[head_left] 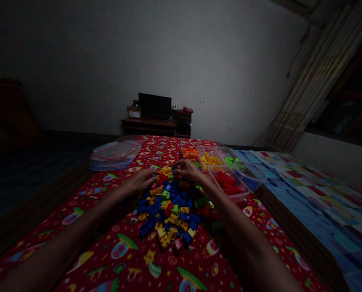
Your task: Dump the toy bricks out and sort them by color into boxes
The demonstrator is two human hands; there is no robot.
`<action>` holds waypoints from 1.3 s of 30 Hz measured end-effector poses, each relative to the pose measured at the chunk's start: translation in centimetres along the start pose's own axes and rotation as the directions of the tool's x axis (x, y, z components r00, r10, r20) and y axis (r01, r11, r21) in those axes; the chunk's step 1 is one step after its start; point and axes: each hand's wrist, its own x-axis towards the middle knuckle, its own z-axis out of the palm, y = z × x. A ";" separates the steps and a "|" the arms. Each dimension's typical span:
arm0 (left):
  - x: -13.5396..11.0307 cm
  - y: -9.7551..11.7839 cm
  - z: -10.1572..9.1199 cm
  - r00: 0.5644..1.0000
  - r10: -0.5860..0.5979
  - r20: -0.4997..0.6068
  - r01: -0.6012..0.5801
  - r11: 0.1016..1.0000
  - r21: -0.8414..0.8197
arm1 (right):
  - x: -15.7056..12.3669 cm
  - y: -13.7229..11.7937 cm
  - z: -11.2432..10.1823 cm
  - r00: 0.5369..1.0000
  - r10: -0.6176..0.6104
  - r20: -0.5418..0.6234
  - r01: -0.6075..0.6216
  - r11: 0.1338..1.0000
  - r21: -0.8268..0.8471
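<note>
A loose pile of toy building bricks [171,209] in blue, yellow, red, green and orange lies on the red patterned tablecloth [129,259]. My left hand [143,179] reaches to the pile's far left side, fingers stretched apart beside some yellow and red bricks. Over the far right side of the pile is my right hand [188,169], its fingers curved downward and apart near yellow bricks [166,170]. Dim light and the hand itself hide part of what lies under the right fingers. No brick is plainly gripped in either hand.
Clear plastic boxes right of the pile hold sorted bricks: orange bricks [190,153], yellow bricks [210,159], green bricks [231,161], red bricks [228,183] and blue bricks [249,180]. Stacked clear lids [115,155] lie at left. A bed [315,198] adjoins the table's right side.
</note>
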 end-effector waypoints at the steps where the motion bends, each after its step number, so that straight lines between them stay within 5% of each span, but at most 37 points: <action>1: 0.1 0.4 0.2 1.000 0.006 -0.007 -0.006 1.000 -0.005 | -0.1 0.1 0.1 1.000 -0.005 -0.016 0.005 0.999 0.038; 6: 1.9 2.0 0.7 0.997 -0.013 0.072 0.013 1.000 0.002 | -1.4 1.0 -0.8 0.986 0.029 -0.165 0.006 0.978 0.208; 11: 3.1 2.5 0.6 0.988 -0.058 0.140 0.053 0.998 0.039 | -4.4 4.4 -5.3 0.936 0.116 -0.333 -0.050 0.978 0.200; 15: 3.1 2.7 0.4 0.985 -0.061 0.162 0.055 0.998 0.038 | -6.0 6.5 -7.7 0.921 0.192 -0.338 -0.099 0.956 0.275; 23: 2.2 5.2 0.2 0.997 0.073 -0.025 -0.075 0.996 -0.055 | -4.3 3.4 -2.7 0.961 0.236 -0.147 -0.068 0.711 0.700; 28: 1.7 8.0 1.4 0.992 0.122 0.005 -0.121 0.984 -0.134 | -3.9 1.2 -0.7 0.961 0.268 -0.072 -0.107 0.595 0.796; 34: 2.0 6.8 2.1 0.983 0.178 -0.051 -0.182 0.979 -0.092 | -3.4 1.2 -1.4 0.935 0.286 -0.211 -0.085 0.757 0.648; 39: 2.6 3.4 0.1 0.993 0.110 -0.047 -0.111 0.994 -0.019 | -5.0 4.6 -5.8 0.824 0.282 -0.491 -0.221 0.959 0.180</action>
